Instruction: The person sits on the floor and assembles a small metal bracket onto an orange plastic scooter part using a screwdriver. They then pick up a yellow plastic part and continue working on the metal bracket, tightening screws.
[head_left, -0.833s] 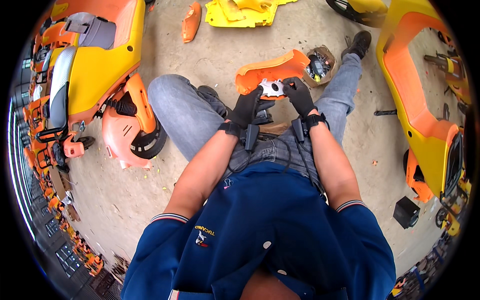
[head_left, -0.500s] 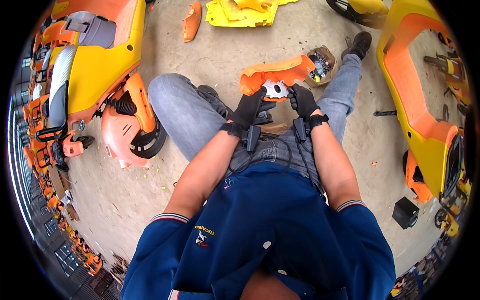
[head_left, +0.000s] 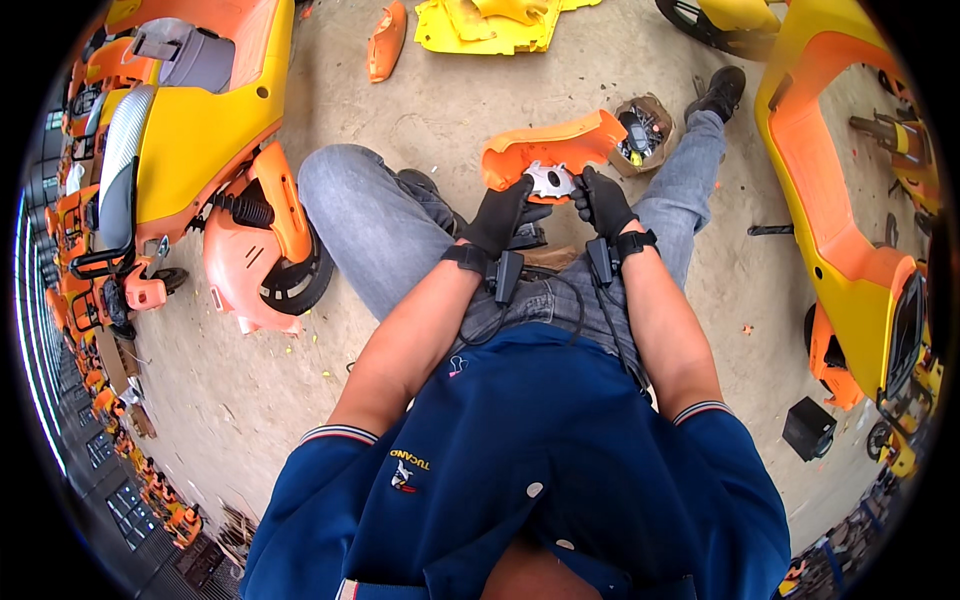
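Note:
Between my legs, a curved orange plastic cover [head_left: 553,141] lies with its hollow side toward me. A small silver-white plate [head_left: 549,181] with a dark oval opening sits against that hollow. My left hand [head_left: 503,212], in a black glove, has its fingers closed on the plate's left side. At the plate's right edge, my gloved right hand [head_left: 604,203] is closed in a pinch. The fingertips partly cover the plate's edges, and whether it is fastened to the cover cannot be seen.
An open carton [head_left: 645,137] of small parts stands past my right hand. Yellow-orange scooter bodies flank me, one at left [head_left: 205,160] and one at right [head_left: 848,265]. Farther ahead lie yellow panels [head_left: 485,28] and an orange piece [head_left: 386,42]. A black box [head_left: 808,428] sits at lower right.

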